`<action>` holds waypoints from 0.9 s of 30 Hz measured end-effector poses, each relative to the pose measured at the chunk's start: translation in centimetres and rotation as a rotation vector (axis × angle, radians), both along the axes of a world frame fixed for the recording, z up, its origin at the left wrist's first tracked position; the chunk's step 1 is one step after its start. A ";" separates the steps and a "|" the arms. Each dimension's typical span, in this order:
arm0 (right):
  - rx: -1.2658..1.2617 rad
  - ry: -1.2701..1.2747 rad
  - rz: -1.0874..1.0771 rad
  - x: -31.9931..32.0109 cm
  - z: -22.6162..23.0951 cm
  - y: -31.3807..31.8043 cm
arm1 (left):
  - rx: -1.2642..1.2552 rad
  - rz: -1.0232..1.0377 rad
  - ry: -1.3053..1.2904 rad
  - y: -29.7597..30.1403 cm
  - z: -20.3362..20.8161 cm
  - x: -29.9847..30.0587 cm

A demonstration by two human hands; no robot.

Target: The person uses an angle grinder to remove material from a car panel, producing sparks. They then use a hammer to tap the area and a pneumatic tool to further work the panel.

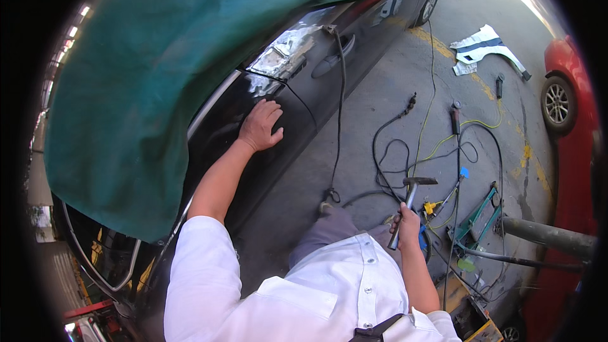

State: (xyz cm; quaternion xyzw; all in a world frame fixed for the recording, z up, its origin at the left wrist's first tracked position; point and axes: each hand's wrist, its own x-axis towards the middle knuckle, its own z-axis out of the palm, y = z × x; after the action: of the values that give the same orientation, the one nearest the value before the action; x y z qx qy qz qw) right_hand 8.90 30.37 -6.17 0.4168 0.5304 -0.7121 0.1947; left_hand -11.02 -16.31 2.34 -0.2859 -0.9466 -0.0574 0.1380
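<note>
My left hand (pixel 260 125) rests on the side of a black car (pixel 221 136), its fingers lightly bent against the panel and holding nothing. Just beyond the fingertips, a patch of bare shiny metal (pixel 284 50) runs along the door near the door handle (pixel 330 58). A black cable (pixel 342 88) hangs from a fitting at the top of that patch down to the ground. In my right hand (pixel 409 223) is a hammer (pixel 412 195), gripped by its handle with the head up, away from the car.
A green cover (pixel 133 88) drapes over the car. Cables, a grinder-like tool (pixel 456 117) and a green metal frame (pixel 478 218) lie on the floor to the right. A white-and-dark fender panel (pixel 486 47) lies farther off. A red car (pixel 573 171) stands at the right edge.
</note>
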 end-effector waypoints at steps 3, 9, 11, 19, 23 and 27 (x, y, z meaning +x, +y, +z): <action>-0.075 -0.068 -0.155 2.7 -2.3 6.4 | 0.232 0.319 -0.220 5.1 -4.4 6.6; -0.244 -0.268 -0.584 8.3 -8.2 19.0 | 0.053 0.814 -0.775 15.0 -11.1 21.5; -0.304 -0.311 -0.687 10.1 -9.8 22.2 | 0.037 0.848 -0.755 16.0 -11.0 22.7; -0.346 -0.373 -0.758 13.6 -13.3 25.1 | -0.177 0.724 -0.150 11.9 -1.9 7.7; -0.357 -0.396 -0.688 14.9 -12.9 24.3 | -0.397 0.727 -0.010 9.3 2.7 -2.6; -0.340 -0.451 -0.694 15.6 -11.8 23.2 | -0.491 0.765 0.010 7.3 2.9 -8.2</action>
State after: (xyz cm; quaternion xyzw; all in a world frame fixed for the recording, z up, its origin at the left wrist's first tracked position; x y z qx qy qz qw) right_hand 24.51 53.52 -17.99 0.6770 0.1789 -0.7036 0.1207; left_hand -19.23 -8.99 5.25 0.0601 -0.9690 0.2252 0.0817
